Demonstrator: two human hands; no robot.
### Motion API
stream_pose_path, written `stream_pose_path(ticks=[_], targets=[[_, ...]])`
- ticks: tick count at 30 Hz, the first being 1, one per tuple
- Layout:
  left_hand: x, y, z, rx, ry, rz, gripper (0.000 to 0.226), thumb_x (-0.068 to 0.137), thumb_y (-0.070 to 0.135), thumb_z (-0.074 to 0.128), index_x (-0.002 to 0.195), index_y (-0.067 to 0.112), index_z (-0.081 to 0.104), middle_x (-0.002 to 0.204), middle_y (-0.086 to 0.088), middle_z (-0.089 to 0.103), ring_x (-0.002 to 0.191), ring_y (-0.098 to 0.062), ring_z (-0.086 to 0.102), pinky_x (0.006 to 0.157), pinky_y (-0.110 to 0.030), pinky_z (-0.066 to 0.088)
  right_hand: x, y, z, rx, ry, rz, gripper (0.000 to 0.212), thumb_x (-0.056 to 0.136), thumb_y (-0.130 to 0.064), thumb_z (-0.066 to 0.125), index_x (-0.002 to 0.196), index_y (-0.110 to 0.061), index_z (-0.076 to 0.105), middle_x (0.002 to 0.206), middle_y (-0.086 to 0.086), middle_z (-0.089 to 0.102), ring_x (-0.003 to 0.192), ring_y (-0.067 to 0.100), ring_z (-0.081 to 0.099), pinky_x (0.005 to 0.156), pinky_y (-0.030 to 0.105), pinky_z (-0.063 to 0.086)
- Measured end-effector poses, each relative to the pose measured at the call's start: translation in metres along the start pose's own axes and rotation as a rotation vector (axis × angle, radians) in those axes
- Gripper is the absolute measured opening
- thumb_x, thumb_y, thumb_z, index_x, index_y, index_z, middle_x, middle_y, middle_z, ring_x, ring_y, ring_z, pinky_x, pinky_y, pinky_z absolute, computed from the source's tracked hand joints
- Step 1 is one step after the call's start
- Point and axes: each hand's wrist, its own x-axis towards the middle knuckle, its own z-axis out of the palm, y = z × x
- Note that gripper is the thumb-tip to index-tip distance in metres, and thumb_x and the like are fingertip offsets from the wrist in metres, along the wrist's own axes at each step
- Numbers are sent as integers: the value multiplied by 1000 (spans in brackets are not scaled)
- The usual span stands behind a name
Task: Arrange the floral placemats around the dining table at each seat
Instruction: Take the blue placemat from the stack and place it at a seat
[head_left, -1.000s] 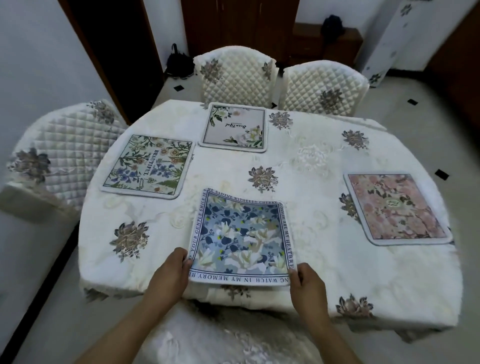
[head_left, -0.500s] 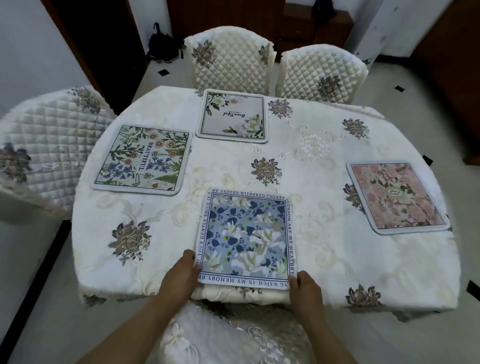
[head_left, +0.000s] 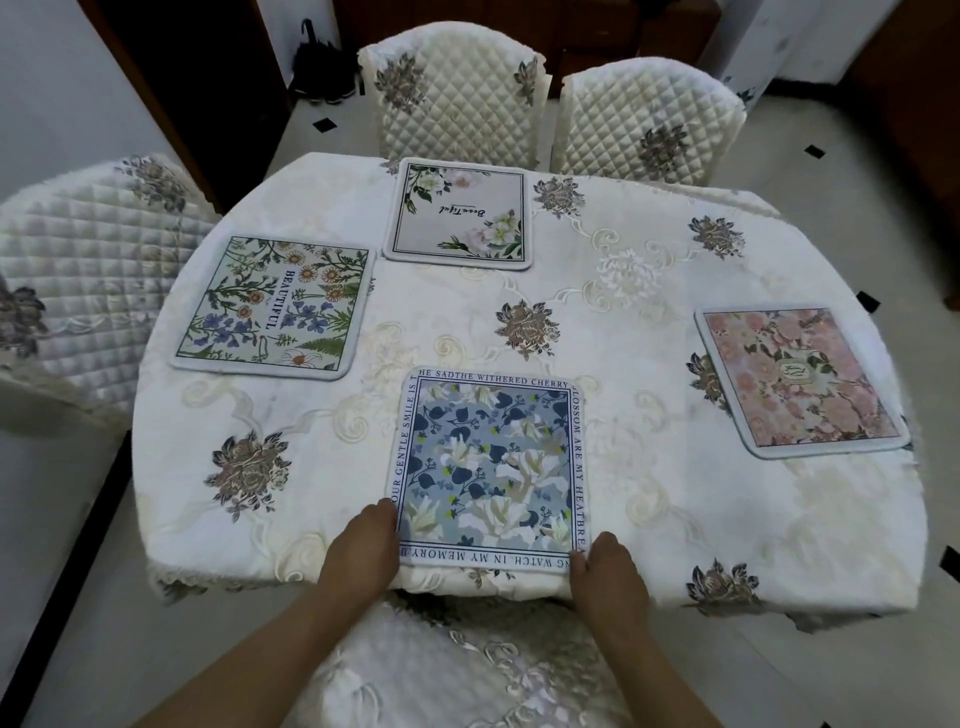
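Observation:
A blue floral placemat (head_left: 491, 470) lies flat at the near edge of the dining table (head_left: 649, 519). My left hand (head_left: 363, 545) touches its near left corner and my right hand (head_left: 605, 571) its near right corner, fingers curled at the mat's edge. A green "Beautiful" placemat (head_left: 272, 306) lies at the left seat. At the far side rests a pale placemat with white flowers (head_left: 460, 213). A pink floral placemat (head_left: 800, 379) sits at the right end.
Quilted cream chairs stand at the left (head_left: 67, 270), at the far side (head_left: 457, 93) and far right (head_left: 649, 124). Another chair's cushion (head_left: 467, 670) is right below my arms. A dark bag (head_left: 322, 67) sits on the tiled floor beyond.
The blue placemat has been laid down flat at the table's near edge; a second ago its front was lifted. My hands stay at its near corners. The camera moved closer.

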Motion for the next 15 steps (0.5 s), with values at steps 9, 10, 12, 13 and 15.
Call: stream_pose_path(ticks=[9, 10, 12, 13, 15], targets=[[6, 13, 9, 71, -110, 148, 11, 90, 14, 52, 96, 4, 54, 97, -17, 59, 89, -34, 53, 77, -39, 42, -7, -21, 15, -176, -140, -248, 21, 96, -22, 43, 112, -11, 52, 115, 10, 57, 99, 30, 61, 76, 36, 48], [9, 13, 7, 71, -116, 152, 11, 90, 14, 52, 94, 3, 55, 96, -18, 59, 89, -34, 54, 76, -39, 40, -6, -21, 13, -179, -156, -255, 21, 96, -21, 42, 112, -10, 51, 116, 11, 56, 99, 30, 61, 77, 36, 48], [11, 15, 2, 81, -135, 143, 9, 89, 12, 52, 94, 4, 55, 98, -17, 59, 90, -33, 54, 74, -37, 40, -4, -23, 8, -180, -187, -271, 23, 97, -23, 42, 114, -10, 50, 117, 11, 55, 100, 30, 61, 80, 36, 49], [11, 17, 0, 87, -148, 136, 8, 89, 11, 52, 94, 6, 54, 100, -17, 59, 91, -32, 54, 73, -36, 39, -4, -23, 5, -176, -204, -277, 23, 97, -23, 41, 114, -11, 50, 117, 11, 55, 100, 30, 61, 82, 37, 49], [9, 21, -6, 109, -176, 129, 1, 89, 13, 50, 90, 12, 51, 102, -16, 59, 92, -32, 55, 73, -35, 40, -6, -25, -3, -158, -241, -283, 23, 97, -24, 42, 113, -11, 51, 116, 12, 55, 101, 30, 61, 84, 37, 49]])
